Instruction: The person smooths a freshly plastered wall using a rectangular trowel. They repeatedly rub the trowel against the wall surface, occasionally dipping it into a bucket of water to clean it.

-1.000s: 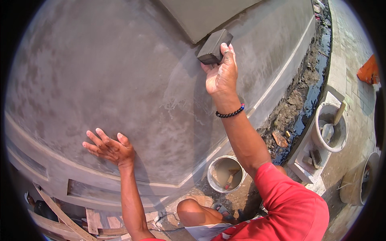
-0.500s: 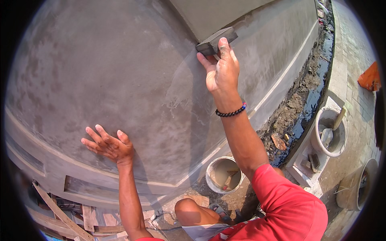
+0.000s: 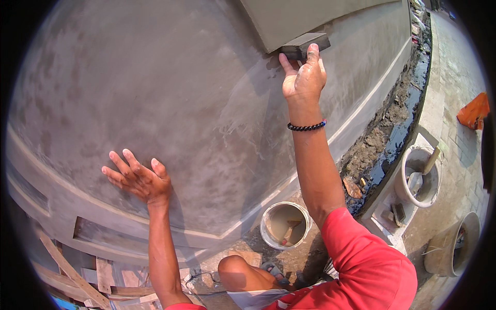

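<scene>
My right hand (image 3: 306, 75) is raised to the top of the view, its thumb and fingers gripping a dark grey sponge-like block (image 3: 304, 46). The block is against the grey plastered wall (image 3: 170, 98), just under the lower edge of a raised plaster panel (image 3: 315, 18). A black beaded bracelet circles that wrist. Lower on the left, my left hand (image 3: 140, 178) rests on the wall with fingers spread and nothing in them. Damp, darker patches mottle the plaster, and a scuffed pale mark lies between the hands.
A white bucket (image 3: 285, 226) of cloudy water with a brush in it stands below the wall. To the right are a bucket with a trowel (image 3: 419, 175), another bucket (image 3: 454, 245), a muddy water-filled ditch (image 3: 398, 137) and an orange bag (image 3: 474, 111). Wooden planks (image 3: 77, 274) lie lower left.
My right hand has moved the block to the right and slightly up along the panel's lower edge. My left hand stays spread on the wall, almost unmoved.
</scene>
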